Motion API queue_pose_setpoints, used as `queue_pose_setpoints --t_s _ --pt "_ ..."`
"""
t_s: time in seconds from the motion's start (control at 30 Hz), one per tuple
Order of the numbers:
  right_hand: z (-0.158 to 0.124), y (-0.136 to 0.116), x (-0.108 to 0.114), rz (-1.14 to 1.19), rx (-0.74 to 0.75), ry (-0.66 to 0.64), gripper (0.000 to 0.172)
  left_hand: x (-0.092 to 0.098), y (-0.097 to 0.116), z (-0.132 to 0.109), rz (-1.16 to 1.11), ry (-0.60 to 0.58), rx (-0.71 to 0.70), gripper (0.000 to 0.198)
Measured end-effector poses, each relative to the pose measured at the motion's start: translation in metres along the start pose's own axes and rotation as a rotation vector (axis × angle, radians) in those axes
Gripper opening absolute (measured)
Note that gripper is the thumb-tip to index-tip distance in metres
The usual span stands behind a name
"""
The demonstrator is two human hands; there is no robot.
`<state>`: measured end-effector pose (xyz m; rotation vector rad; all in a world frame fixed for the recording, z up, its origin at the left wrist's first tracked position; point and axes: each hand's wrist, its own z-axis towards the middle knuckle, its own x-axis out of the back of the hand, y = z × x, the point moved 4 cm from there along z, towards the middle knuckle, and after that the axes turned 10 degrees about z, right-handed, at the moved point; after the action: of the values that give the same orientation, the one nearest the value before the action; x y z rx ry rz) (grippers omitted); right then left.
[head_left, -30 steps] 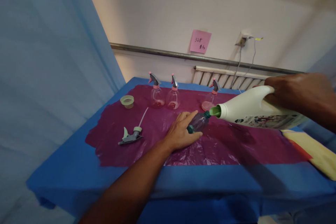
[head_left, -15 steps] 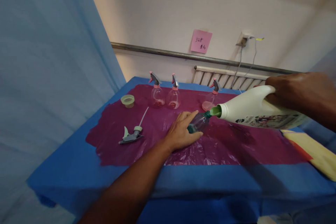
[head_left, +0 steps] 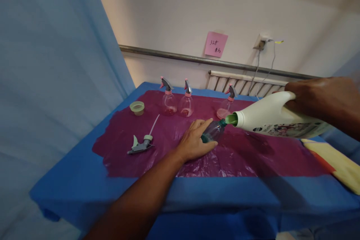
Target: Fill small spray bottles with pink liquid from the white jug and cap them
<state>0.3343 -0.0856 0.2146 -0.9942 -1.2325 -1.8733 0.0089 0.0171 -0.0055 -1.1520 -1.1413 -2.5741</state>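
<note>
My left hand (head_left: pixel 195 140) grips a clear spray bottle (head_left: pixel 214 130) without its sprayer top, tilted to the right, with green liquid inside near its base. My right hand (head_left: pixel 312 99) is closed round the handle of a large cream detergent jug (head_left: pixel 270 118), tipped on its side. The jug's green spout (head_left: pixel 231 119) meets the bottle's mouth. To the left a grey spray head (head_left: pixel 143 144) lies with its dip tube pointing up and away. Behind it stands a pale green cap (head_left: pixel 137 108).
Three pink-topped spray bottles, a left one (head_left: pixel 169 103), a middle one (head_left: pixel 186 105) and a right one (head_left: pixel 225 108), stand at the back with pink liquid. A maroon plastic sheet (head_left: pixel 120 161) covers part of the blue table (head_left: pixel 70 180). A yellow packet (head_left: pixel 333 161) lies at right.
</note>
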Motion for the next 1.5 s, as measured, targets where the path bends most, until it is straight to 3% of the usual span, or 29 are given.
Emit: queue_pose_setpoints --t_s 0.73,1.1,1.5 --pt "0.002 0.002 -0.003 0.012 0.042 0.044 0.028 -0.001 0.000 0.000 0.002 0.010 -0.006 0.088" --pt "-0.002 -0.004 0.008 0.048 0.020 0.039 0.022 0.001 0.002 0.000 -0.022 -0.008 0.012 0.088" --pt "-0.001 -0.004 0.005 -0.015 0.033 0.030 0.020 0.002 0.003 -0.001 -0.019 -0.019 0.025 0.089"
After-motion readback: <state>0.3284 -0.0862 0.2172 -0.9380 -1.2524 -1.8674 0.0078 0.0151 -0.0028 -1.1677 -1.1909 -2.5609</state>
